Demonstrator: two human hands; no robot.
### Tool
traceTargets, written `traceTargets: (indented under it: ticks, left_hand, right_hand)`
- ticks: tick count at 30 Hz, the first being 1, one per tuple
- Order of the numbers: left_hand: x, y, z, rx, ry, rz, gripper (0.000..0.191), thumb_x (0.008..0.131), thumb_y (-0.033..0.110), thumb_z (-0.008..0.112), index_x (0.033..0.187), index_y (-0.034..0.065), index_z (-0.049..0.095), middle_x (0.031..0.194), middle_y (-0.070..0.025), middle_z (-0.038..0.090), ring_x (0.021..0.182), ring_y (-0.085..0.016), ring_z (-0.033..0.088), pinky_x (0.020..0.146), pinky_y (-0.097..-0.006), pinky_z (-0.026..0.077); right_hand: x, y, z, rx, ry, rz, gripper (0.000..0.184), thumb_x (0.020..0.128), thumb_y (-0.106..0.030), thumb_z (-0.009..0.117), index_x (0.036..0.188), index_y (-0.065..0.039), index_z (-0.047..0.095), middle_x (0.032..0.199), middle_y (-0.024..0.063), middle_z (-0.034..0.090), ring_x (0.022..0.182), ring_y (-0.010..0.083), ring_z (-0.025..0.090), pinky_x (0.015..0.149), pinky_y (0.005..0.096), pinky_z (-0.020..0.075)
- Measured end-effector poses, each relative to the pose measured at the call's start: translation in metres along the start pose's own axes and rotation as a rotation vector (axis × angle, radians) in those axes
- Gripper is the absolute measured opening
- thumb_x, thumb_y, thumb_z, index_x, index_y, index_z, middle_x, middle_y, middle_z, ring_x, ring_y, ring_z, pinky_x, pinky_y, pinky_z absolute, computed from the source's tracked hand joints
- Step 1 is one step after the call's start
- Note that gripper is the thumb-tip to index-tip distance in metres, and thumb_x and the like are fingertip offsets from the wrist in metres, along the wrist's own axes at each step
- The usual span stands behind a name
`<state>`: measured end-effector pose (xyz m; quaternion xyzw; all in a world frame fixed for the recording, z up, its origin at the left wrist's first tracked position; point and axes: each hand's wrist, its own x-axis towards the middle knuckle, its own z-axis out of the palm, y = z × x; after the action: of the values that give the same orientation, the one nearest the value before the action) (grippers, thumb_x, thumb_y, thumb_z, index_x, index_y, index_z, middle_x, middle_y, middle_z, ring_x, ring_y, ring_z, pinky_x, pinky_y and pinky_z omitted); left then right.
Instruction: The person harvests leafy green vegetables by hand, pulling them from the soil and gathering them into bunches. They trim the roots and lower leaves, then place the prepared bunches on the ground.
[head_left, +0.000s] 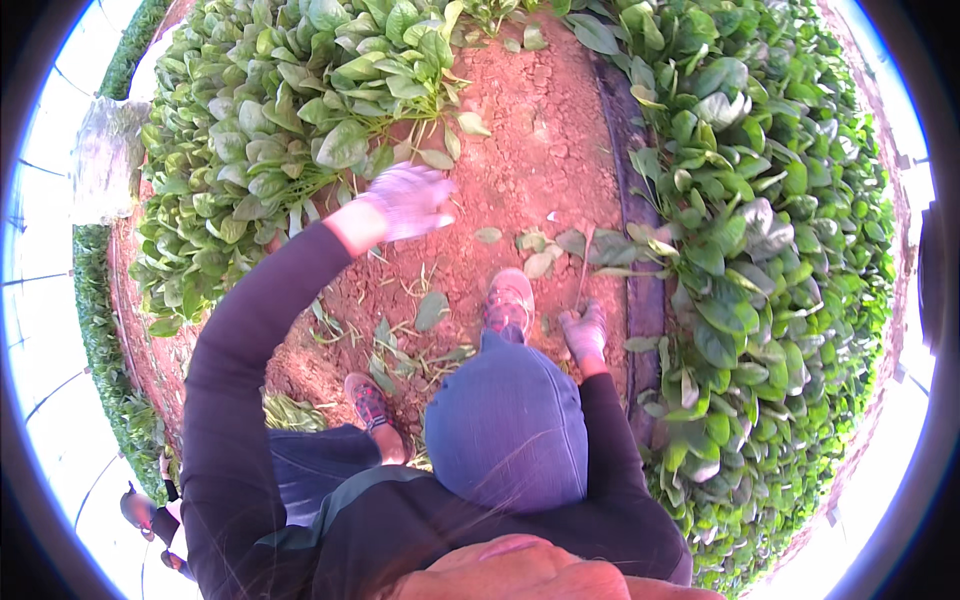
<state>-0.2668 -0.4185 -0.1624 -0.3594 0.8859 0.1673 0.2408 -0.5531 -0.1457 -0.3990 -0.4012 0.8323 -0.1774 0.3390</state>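
Observation:
My left hand, in a thin pale glove, is blurred and held over the reddish soil beside leafy green spinach-like plants. Its fingers look apart, with nothing seen in them. My right hand, gloved too, is closed low by my knee around the end of a thin tool whose shaft points away from me. Its far tip lies near loose leaves on the soil; the handle is hidden in my fist.
A dense row of the same plants stands on the right, along a dark strip on the soil. Cut leaves and stems lie about my shoes. Other people are at the far lower left.

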Motion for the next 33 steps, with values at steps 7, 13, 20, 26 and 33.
traceTargets:
  ticks: [7, 13, 20, 26, 33]
  left_hand:
    - [0.184, -0.03, -0.026, 0.611, 0.144, 0.034, 0.099, 0.084, 0.064, 0.063, 0.156, 0.0042, 0.029, 0.155, -0.0163, 0.041, 0.146, -0.031, 0.035, 0.122, -0.0427, 0.02]
    - [0.208, -0.148, -0.047, 0.758, -0.139, -0.398, 0.155, 0.046, 0.087, 0.074, 0.16, 0.0058, 0.008, 0.165, -0.0191, 0.019, 0.154, -0.033, 0.016, 0.125, -0.0443, 0.008]
    - [0.179, -0.176, -0.026, 0.464, -0.186, -0.54, 0.151, 0.051, 0.088, 0.072, 0.161, 0.0069, 0.008, 0.163, -0.024, 0.021, 0.151, -0.039, 0.021, 0.123, -0.0473, 0.015]
    - [0.182, -0.159, -0.027, 0.485, -0.281, -0.548, 0.155, 0.047, 0.087, 0.076, 0.161, 0.006, 0.008, 0.159, -0.0262, 0.028, 0.146, -0.041, 0.033, 0.118, -0.0513, 0.025]
    - [0.179, -0.172, -0.011, 0.656, -0.196, -0.528, 0.154, 0.043, 0.062, 0.093, 0.159, 0.0012, 0.013, 0.147, -0.0201, 0.045, 0.132, -0.034, 0.048, 0.109, -0.045, 0.035]
  right_hand:
    - [-0.023, -0.084, -0.034, 1.011, -0.294, 0.314, 0.042, 0.097, -0.007, 0.053, 0.138, -0.01, 0.045, 0.071, 0.0001, 0.054, 0.046, 0.0079, 0.047, 0.036, 0.0243, 0.0392]
    - [0.042, -0.162, -0.014, 0.991, -0.278, -0.021, 0.067, 0.1, -0.006, 0.052, 0.16, -0.01, 0.021, 0.086, -0.0063, 0.046, 0.07, 0.0017, 0.042, 0.061, 0.0165, 0.0438]
    - [0.181, -0.251, 0.082, 0.728, -0.012, -0.472, 0.065, 0.102, -0.009, 0.044, 0.16, -0.01, 0.016, 0.147, 0.0263, 0.047, 0.133, 0.033, 0.051, 0.107, 0.0385, 0.043]
    - [0.217, -0.324, 0.083, 0.272, -0.159, -0.382, 0.064, 0.099, -0.015, 0.048, 0.158, -0.009, 0.024, 0.099, 0.0281, 0.066, 0.096, 0.0432, 0.066, 0.085, 0.0505, 0.051]
    - [0.215, -0.356, 0.088, 0.026, -0.263, -0.343, 0.082, 0.088, -0.005, 0.055, 0.16, -0.013, 0.017, 0.116, 0.0326, 0.063, 0.1, 0.0406, 0.068, 0.087, 0.0473, 0.0542]
